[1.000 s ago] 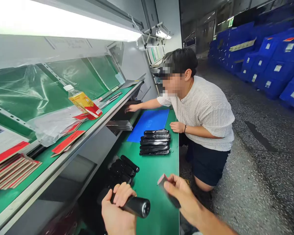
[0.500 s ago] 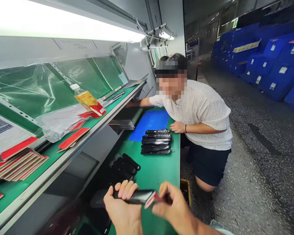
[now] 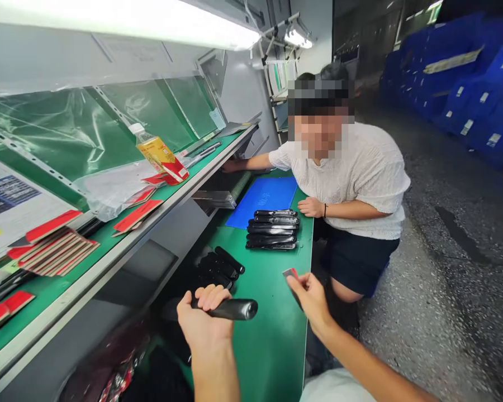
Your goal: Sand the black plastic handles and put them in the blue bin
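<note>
My left hand (image 3: 207, 315) is wrapped round a glossy black handle-like piece (image 3: 242, 309), whose rounded end points right. A small flat strip with a red edge and a grey face (image 3: 290, 273) is pinched in my right hand (image 3: 312, 298), apart from the black piece and to its right. Beyond my hands, several similar black pieces (image 3: 272, 229) lie side by side on the green bench top (image 3: 272, 335). Another heap of dark pieces (image 3: 220, 268) lies in shadow beyond my left hand.
A co-worker in a white top (image 3: 356, 167) leans at the bench's right edge, one arm under the shelf. A blue sheet (image 3: 262, 198) lies near that person. The shelf (image 3: 121, 240) at left holds red-faced strips (image 3: 61, 254) and a tilted bottle (image 3: 161, 156). Blue crates (image 3: 465, 84) stand behind.
My right hand has drawn the red-edged strip away from the black piece's end, up and to the right. The black piece stays in my left hand. The view has shifted slightly.
</note>
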`<state>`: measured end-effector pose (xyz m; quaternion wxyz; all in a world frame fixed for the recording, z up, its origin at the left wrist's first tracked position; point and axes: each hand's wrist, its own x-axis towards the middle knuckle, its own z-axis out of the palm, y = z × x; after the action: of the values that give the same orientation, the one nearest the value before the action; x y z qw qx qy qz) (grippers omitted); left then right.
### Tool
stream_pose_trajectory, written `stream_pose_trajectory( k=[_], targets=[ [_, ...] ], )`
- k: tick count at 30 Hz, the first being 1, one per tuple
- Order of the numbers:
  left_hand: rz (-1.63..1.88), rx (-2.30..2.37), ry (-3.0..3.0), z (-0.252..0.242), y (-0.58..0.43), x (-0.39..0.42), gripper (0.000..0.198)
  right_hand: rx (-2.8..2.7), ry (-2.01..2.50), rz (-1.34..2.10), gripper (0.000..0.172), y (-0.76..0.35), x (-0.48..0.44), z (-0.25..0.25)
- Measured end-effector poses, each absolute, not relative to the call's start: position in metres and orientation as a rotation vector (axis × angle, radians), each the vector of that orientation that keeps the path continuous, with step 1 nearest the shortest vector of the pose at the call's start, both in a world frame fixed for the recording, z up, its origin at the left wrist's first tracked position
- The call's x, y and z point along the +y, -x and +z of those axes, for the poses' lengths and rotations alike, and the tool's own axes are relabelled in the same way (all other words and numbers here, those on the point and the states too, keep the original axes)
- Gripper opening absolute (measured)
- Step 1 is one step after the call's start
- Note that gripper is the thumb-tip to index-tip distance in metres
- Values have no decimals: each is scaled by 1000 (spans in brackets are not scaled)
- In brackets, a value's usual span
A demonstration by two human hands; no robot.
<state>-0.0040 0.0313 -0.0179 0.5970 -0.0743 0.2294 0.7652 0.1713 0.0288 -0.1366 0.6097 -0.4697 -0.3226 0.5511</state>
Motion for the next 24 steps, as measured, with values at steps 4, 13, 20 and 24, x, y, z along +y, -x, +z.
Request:
stream_pose_trajectory(
  k=[4, 13, 20, 24],
  targets=[
    [1786, 520, 186, -20, 13, 31, 21, -754, 1091, 1312, 41, -182, 26, -138],
    [1764, 490, 178, -26, 8, 33, 21, -870, 715, 1593, 44, -174, -15, -70],
    [1457, 344, 96, -3, 1, 21, 14, -686, 993, 1622, 51, -168, 26, -116],
    [1372, 262, -13, 3, -7, 18, 15, -650, 970, 1709, 43, -178, 26, -130]
  ],
)
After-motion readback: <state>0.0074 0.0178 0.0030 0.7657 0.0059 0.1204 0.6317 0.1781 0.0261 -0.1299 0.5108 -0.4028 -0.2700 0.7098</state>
